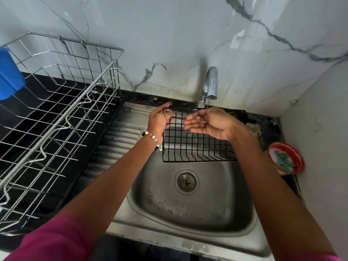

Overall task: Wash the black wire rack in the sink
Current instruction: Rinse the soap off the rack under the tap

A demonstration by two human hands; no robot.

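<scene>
- We see the black wire rack with a grid base and low wire sides (pixel 195 146) held over the far part of the round-cornered stainless steel sink (pixel 188 219), just under the chrome tap (pixel 210 85).
- Our left hand (pixel 160 119) grips the rack's left end, its fingers (pixel 168 123) curled round the edge wires.
- Our right hand (pixel 207 123) lies palm up in front of the rack's grid, under the tap's spout; its fingers (pixel 192 122) are straight and loosely together, holding nothing. We cannot tell whether they touch the wires.
- The right forearm crosses the rack's right part and hides it.
- Left of the sink, a large silver wire dish rack (pixel 56 117) stands on the black counter (pixel 267 127), with a blue plastic cup (pixel 9 76) at its left side.
- Right of the sink sits a round red container (pixel 286 159).
- The rack's long axis runs left to right along the sink's back edge; its grid base tilts up towards us.
</scene>
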